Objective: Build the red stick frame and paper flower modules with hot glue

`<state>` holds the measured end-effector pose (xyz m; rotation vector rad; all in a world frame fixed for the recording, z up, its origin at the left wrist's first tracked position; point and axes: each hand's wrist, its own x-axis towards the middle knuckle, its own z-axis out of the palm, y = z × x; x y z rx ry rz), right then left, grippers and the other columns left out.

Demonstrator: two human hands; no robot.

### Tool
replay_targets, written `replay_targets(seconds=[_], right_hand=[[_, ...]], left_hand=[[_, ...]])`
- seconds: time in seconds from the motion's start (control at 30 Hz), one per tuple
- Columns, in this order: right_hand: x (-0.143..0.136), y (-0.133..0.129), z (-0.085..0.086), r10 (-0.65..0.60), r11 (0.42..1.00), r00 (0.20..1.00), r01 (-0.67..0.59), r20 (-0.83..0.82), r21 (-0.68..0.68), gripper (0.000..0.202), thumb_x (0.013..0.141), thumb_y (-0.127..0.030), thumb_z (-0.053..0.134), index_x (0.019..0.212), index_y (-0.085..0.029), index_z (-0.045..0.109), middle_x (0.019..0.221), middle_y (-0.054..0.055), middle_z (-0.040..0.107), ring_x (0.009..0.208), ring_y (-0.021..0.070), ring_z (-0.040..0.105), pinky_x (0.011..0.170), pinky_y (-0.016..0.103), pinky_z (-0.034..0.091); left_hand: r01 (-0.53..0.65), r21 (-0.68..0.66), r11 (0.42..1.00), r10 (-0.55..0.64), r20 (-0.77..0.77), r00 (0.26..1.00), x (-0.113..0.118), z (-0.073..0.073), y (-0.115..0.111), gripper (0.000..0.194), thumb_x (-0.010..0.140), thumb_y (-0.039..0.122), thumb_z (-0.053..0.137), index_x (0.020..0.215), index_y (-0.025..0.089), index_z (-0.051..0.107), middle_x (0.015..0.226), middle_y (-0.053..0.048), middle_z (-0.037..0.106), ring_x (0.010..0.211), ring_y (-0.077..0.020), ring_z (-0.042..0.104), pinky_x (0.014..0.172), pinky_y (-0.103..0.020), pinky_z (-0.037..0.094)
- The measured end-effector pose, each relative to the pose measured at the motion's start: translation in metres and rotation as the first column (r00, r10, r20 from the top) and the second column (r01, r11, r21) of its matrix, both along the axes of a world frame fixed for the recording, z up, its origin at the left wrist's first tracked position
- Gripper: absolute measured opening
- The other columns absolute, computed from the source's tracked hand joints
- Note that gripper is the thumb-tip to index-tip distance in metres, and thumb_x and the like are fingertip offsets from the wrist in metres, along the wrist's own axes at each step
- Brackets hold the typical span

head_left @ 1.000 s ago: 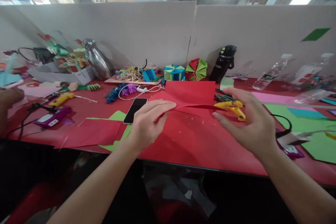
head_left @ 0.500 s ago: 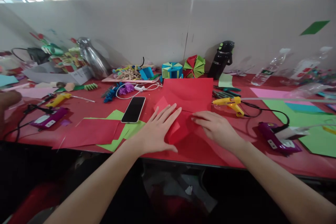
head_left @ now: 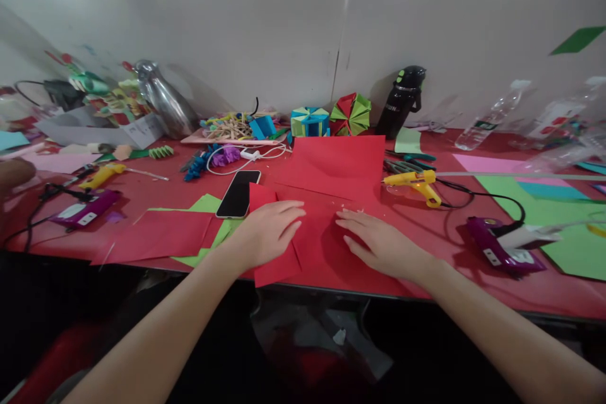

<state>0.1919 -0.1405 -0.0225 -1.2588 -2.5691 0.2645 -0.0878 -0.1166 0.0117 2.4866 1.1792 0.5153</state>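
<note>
My left hand (head_left: 267, 231) rests on a smaller red sheet of paper (head_left: 279, 267) at the table's front edge. Its fingers are stretched out over the sheet, and part of the paper is hidden beneath it. Opposite, my right hand (head_left: 379, 240) lies low over the red tabletop (head_left: 326, 246), fingers extended and nothing in them. Beyond both hands lies a larger red sheet (head_left: 338, 161), with small pale scraps (head_left: 349, 208) near its front edge.
A phone (head_left: 238, 194) and red paper (head_left: 170, 235) over green sheets lie left. Right stand a yellow glue gun (head_left: 416, 184) and a purple power strip (head_left: 506, 252). Folded paper wheels (head_left: 351, 115) and a black bottle (head_left: 402, 101) line the back. Someone's hand (head_left: 14, 175) shows far left.
My left hand has slid left, and the smaller red sheet has shifted left with it. My right hand has lowered slightly and its fingers have straightened; pale scraps now show on the table.
</note>
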Motion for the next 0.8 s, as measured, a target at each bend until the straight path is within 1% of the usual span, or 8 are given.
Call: replay_targets(seconds=[0.1, 0.17, 0.3, 0.37, 0.47, 0.53, 0.7, 0.8], right_hand=[[-0.009, -0.001, -0.003, 0.018, 1.0, 1.0, -0.018, -0.001, -0.001, 0.046, 0.097, -0.025, 0.04, 0.14, -0.015, 0.054, 0.145, 0.012, 0.052, 0.136, 0.026, 0.048, 0.112, 0.049, 0.042], [-0.012, -0.002, -0.006, 0.018, 1.0, 1.0, -0.018, 0.001, -0.023, 0.047, 0.097, -0.026, 0.039, 0.141, -0.014, 0.052, 0.147, 0.013, 0.05, 0.138, 0.026, 0.045, 0.113, 0.049, 0.041], [-0.01, -0.003, -0.01, -0.021, 0.991, 1.0, 0.018, -0.023, -0.134, 0.053, 0.098, -0.032, 0.038, 0.148, -0.015, 0.044, 0.154, 0.01, 0.041, 0.143, 0.0254, 0.038, 0.117, 0.048, 0.035], [-0.008, -0.004, -0.01, -0.039, 0.98, 0.999, 0.032, -0.032, -0.194, 0.056, 0.099, -0.036, 0.037, 0.151, -0.017, 0.038, 0.157, 0.008, 0.035, 0.145, 0.0249, 0.034, 0.119, 0.048, 0.032], [-0.003, -0.008, -0.009, -0.077, 0.963, 0.997, 0.067, -0.028, -0.26, 0.061, 0.099, -0.045, 0.037, 0.154, -0.018, 0.031, 0.16, 0.005, 0.027, 0.147, 0.0249, 0.028, 0.119, 0.048, 0.03], [0.003, -0.011, -0.007, -0.111, 0.95, 0.994, 0.099, -0.024, -0.296, 0.064, 0.098, -0.051, 0.038, 0.154, -0.02, 0.03, 0.161, 0.005, 0.025, 0.148, 0.0256, 0.026, 0.12, 0.048, 0.029], [0.028, -0.016, -0.005, -0.119, 0.921, 0.993, 0.108, -0.008, -0.374, 0.068, 0.096, -0.059, 0.041, 0.155, -0.026, 0.029, 0.16, 0.003, 0.025, 0.147, 0.0273, 0.028, 0.119, 0.05, 0.03], [0.039, -0.016, -0.003, -0.098, 0.934, 0.995, 0.099, 0.023, -0.344, 0.064, 0.096, -0.057, 0.044, 0.151, -0.027, 0.037, 0.157, 0.004, 0.034, 0.144, 0.0287, 0.035, 0.116, 0.052, 0.034]], left_hand=[[0.094, -0.038, 0.995, -0.097, -0.083, 0.992, 0.014, -0.014, 0.012, 0.044, 0.097, 0.031, 0.044, 0.139, 0.023, 0.053, 0.154, -0.007, 0.042, 0.144, -0.0241, 0.034, 0.12, -0.042, 0.02], [0.116, -0.073, 0.991, -0.126, -0.164, 0.978, 0.023, -0.02, 0.019, 0.048, 0.098, 0.031, 0.041, 0.144, 0.022, 0.046, 0.158, -0.007, 0.035, 0.148, -0.0248, 0.027, 0.121, -0.045, 0.015], [0.043, -0.118, 0.992, -0.083, -0.355, 0.931, 0.03, -0.027, 0.029, 0.057, 0.098, 0.04, 0.035, 0.151, 0.018, 0.036, 0.161, -0.009, 0.025, 0.149, -0.0288, 0.022, 0.12, -0.048, 0.018], [0.004, -0.111, 0.994, -0.048, -0.401, 0.915, 0.028, -0.029, 0.031, 0.063, 0.098, 0.048, 0.034, 0.152, 0.018, 0.033, 0.162, -0.01, 0.021, 0.149, -0.0305, 0.021, 0.12, -0.047, 0.021], [-0.05, -0.104, 0.993, 0.003, -0.413, 0.911, 0.025, -0.032, 0.03, 0.07, 0.095, 0.058, 0.033, 0.153, 0.02, 0.03, 0.163, -0.01, 0.017, 0.149, -0.0331, 0.019, 0.119, -0.049, 0.022], [-0.076, -0.117, 0.99, 0.023, -0.402, 0.915, 0.024, -0.033, 0.03, 0.075, 0.093, 0.065, 0.034, 0.154, 0.021, 0.029, 0.163, -0.011, 0.014, 0.15, -0.0355, 0.017, 0.119, -0.052, 0.021], [-0.107, -0.163, 0.981, 0.032, -0.403, 0.915, 0.027, -0.031, 0.028, 0.098, 0.082, 0.081, 0.036, 0.155, 0.017, 0.027, 0.163, -0.017, 0.01, 0.149, -0.0401, 0.012, 0.119, -0.054, 0.018], [-0.114, -0.163, 0.98, 0.037, -0.411, 0.911, 0.029, -0.028, 0.027, 0.101, 0.08, 0.083, 0.038, 0.155, 0.016, 0.027, 0.163, -0.018, 0.01, 0.149, -0.0404, 0.012, 0.118, -0.055, 0.02]])
